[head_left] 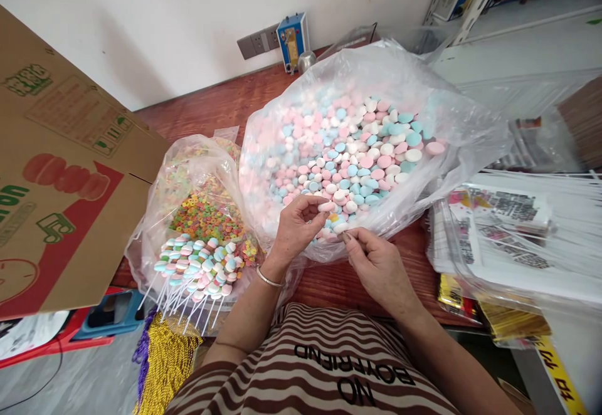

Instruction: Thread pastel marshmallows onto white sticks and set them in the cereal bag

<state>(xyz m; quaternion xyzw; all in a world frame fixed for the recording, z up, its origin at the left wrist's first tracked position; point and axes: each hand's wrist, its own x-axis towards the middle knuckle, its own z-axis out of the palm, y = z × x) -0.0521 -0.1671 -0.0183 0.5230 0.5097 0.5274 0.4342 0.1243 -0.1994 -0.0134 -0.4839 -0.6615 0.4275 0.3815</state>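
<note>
1. The wooden worktop (pixel 188 111) runs from left to right; bags cover most of it, and its near edge is partly hidden by the striped shirt (pixel 324 352).
2. At left, the cardboard box (pixel 70 126) is cut off by the picture's edge, so its printing shows only in part.
3. The large clear bag (pixel 376 67) fills the far middle. Pink, white and blue discs (pixel 367 158) show plainly at its mouth; behind the cloudy plastic they blur.
4. At right, flat printed packs lie under clear plastic and white sticks (pixel 564 233), their print too distorted to read.
5. The smaller clear bag (pixel 153 220), near left, holds tiny coloured rings (pixel 202 214), half veiled by plastic.
6. Stacked discs on sticks (pixel 200 267) lie across its near side, overlapping too much to count.
7. The right hand (pixel 376 264) has thumb and forefinger together; I cannot tell what they grip.
8. The left hand (pixel 301 224) pinches a pink disc (pixel 326 207) above the large bag's near side, fingertips partly covering it.
</note>
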